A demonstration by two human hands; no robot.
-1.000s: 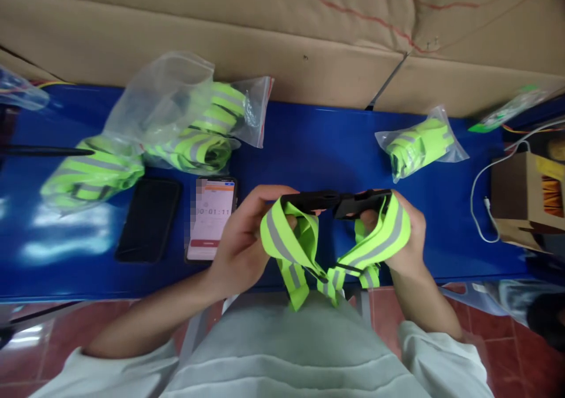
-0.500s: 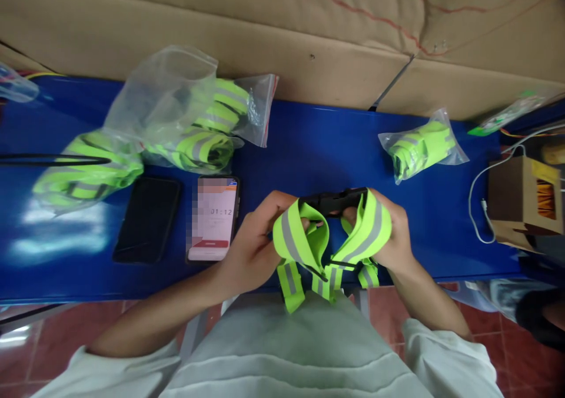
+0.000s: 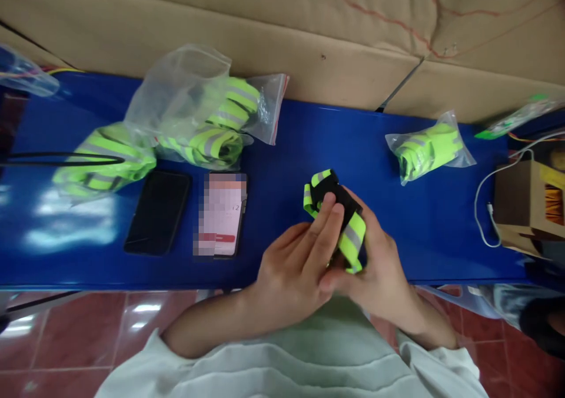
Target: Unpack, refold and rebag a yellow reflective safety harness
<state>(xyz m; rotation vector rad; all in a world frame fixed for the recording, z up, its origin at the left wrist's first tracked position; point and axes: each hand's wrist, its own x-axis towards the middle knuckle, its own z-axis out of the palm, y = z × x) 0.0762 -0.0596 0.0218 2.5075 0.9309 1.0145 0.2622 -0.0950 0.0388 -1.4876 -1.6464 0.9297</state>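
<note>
Near the table's front edge, both hands hold a yellow-green reflective strap [image 3: 352,237] with grey stripes and a black buckle part. My left hand [image 3: 296,265] lies across the strap, its fingers pressed on the black part. From the right, my right hand [image 3: 382,268] wraps round the bundle, with its thumb near my left palm. A looped end of the strap sticks out beyond the fingertips. The rest of the strap is hidden behind the hands.
Bagged reflective straps [image 3: 220,145] and a strap bundle [image 3: 106,156] lie at the left, near a dark phone [image 3: 158,212] and a lit phone [image 3: 220,215]. At the right are another bagged strap [image 3: 430,148], a white cable [image 3: 477,201] and a cardboard box [image 3: 514,201].
The strap, earlier spread in two wide loops between the hands, is now gathered into a compact bundle. My left hand has moved right, over the strap and against my right hand.
</note>
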